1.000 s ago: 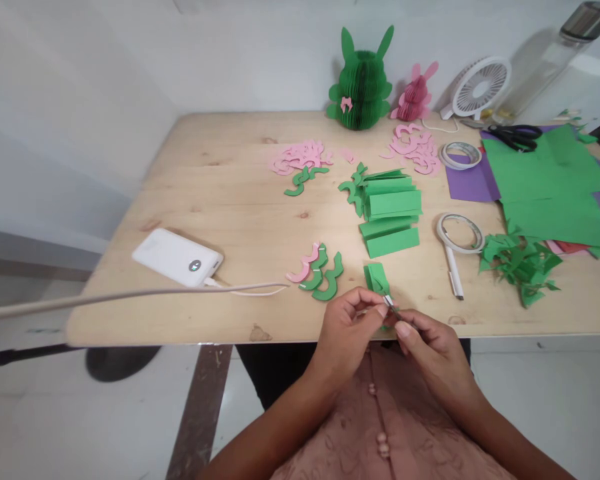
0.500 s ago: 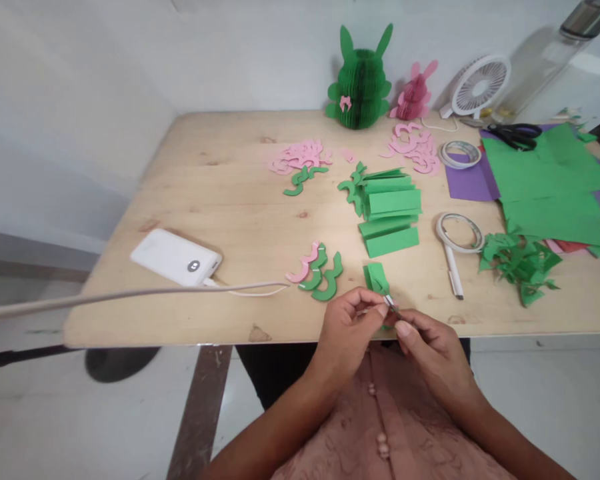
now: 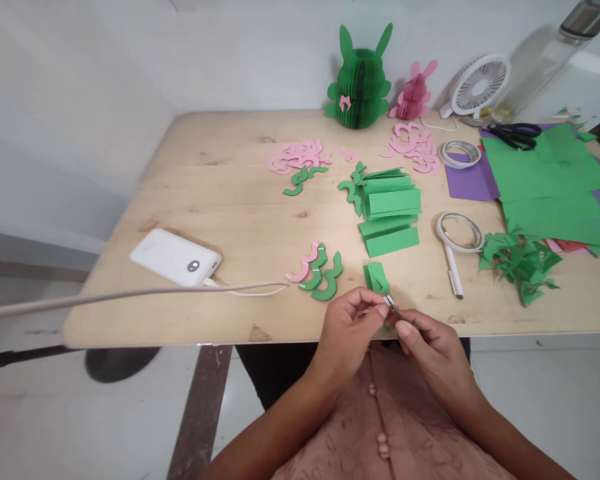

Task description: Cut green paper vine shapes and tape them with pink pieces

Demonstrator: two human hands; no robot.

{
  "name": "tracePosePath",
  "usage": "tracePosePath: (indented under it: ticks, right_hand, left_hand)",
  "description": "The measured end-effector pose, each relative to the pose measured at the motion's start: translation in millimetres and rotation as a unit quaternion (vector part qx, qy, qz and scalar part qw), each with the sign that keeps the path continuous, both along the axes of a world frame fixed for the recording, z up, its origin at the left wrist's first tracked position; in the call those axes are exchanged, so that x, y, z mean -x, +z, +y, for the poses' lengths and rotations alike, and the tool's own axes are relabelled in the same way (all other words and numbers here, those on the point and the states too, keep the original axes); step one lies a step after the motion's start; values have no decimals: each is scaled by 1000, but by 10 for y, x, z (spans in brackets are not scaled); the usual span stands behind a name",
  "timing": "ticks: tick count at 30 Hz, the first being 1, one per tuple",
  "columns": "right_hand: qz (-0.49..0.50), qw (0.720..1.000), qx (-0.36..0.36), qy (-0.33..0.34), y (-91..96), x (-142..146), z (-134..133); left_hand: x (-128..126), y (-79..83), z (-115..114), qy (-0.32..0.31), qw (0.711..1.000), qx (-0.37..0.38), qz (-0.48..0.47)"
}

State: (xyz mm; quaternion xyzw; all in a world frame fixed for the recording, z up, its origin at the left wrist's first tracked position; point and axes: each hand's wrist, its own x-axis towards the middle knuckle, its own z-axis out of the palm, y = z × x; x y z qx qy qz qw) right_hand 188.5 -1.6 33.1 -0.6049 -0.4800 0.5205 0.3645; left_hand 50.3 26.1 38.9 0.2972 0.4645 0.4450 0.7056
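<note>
Wooden tabletop (image 3: 230,200) spans the frame below a plain wall (image 3: 260,60). Small white-ended piece (image 3: 389,301), too small to identify, is positioned below and right of frame center, between both hands. Left hand (image 3: 353,323): thumb and forefinger pinched closed at the white end; left forearm (image 3: 275,420) slants up from lower left. Right hand (image 3: 430,340): thumb uppermost, fingers curled and closed on the dark lower end; right forearm (image 3: 500,433) rises from lower right. Folded green paper (image 3: 376,275) lies just above the fingertips.
</note>
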Motion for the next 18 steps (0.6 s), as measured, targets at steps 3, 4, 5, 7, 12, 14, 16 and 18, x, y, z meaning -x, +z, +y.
tracePosePath:
  ticks: [3,4,5,7,12,14,16,18]
  right_hand:
    - [-2,1000,5,0,-1,-4,1]
    - [-3,1000,7,0,-1,-5,2]
    - [-3,1000,7,-1,-2,-5,2]
    - [-4,1000,8,-3,-3,-4,2]
    - [-6,1000,5,-8,-4,5,-1]
    - [-6,1000,2,-12,-4,8,-3]
    - [-8,1000,0,-15,-3,10,-5]
    - [-10,1000,-1,-13,-2,10,-7]
  left_hand:
    - [0,-2,-2,0,1000,1,2]
    - [0,-4,-2,-1,1000,2,3]
    - [0,-6,-2,-1,1000,2,3]
    - [0,-11,-2,-1,1000,2,1]
    - [-5,-18,-1,1,1000,6,-2]
    - [-8,-20,-1,1,1000,4,-5]
    - [-10,-23,-2,0,1000,2,-6]
    - [-12,-27,-2,-1,1000,1,-8]
